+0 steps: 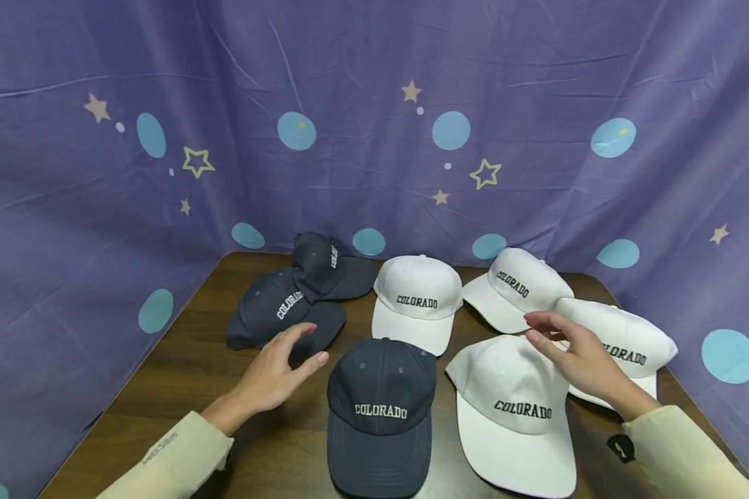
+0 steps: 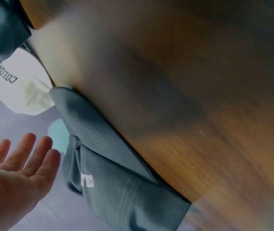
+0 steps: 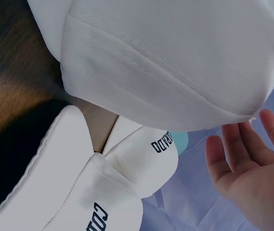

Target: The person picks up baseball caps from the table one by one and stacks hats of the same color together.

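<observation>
My left hand [image 1: 273, 371] is held over the table's left side with its fingers spread and nothing in them. Nearest to it are a dark cap [image 1: 268, 305] behind and the front dark cap [image 1: 379, 395] to its right. In the left wrist view, relaxed fingers [image 2: 39, 163] show beside a dark cap [image 2: 112, 178]. My right hand [image 1: 577, 357] hovers at the crown of the front white cap [image 1: 517, 409], fingers loosely bent. The right wrist view has its fingertips right at that crown's top [image 3: 233, 108]. Both front caps face me, with COLORADO lettering.
Another dark cap [image 1: 331, 267] overlaps the left one at the back. A white cap [image 1: 417, 301] sits at back centre. Two more white caps, one at the back right [image 1: 518, 287] and one at the right edge [image 1: 627, 339], stand on the wooden table [image 1: 162, 395]. A purple curtain [image 1: 374, 55] hangs behind.
</observation>
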Motion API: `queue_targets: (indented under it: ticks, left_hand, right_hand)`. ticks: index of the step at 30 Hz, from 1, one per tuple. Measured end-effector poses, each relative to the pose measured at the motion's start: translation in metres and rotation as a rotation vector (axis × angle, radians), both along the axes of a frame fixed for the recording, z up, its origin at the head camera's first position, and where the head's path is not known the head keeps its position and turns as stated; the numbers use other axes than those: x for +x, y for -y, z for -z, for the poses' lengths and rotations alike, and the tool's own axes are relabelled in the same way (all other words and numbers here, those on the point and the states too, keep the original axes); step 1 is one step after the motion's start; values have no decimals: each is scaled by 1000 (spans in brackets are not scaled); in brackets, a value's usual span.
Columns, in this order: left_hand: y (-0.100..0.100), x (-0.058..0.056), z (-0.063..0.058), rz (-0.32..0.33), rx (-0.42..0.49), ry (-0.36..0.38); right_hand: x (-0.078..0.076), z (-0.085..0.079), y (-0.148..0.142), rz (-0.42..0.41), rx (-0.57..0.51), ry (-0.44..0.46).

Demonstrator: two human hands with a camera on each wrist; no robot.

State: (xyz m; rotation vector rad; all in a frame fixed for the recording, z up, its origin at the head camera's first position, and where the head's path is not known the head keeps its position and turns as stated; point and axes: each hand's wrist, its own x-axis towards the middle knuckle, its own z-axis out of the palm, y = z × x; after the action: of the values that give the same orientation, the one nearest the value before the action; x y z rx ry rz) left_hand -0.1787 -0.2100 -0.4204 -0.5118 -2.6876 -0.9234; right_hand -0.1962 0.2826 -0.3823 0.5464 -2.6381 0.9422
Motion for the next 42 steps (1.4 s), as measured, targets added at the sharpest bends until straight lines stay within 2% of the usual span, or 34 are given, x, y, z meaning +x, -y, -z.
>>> queue_targets:
  ticks: [5,14,22,25,32,42]
  left_hand:
    - [4,-5,-1,-33,5,-11]
    - [17,-17,-12,-96,37,-51]
    - [34,-30,-16,-174,68,-94]
    - [41,-35,-16,-210,76,-108]
    - [56,-46,-14,-288,71,-103]
    - [69,-60,-16,-366,38,-79]
  right_hand:
    - [5,-5,0,4,4,-31]
    - [13,-10,-5,14,13,-1]
    - [18,-12,-8,34,27,39]
    - [20,-12,-10,44,24,24]
    - [23,-10,-12,9,8,-36]
    - [30,-10,-10,-24,22,-87]
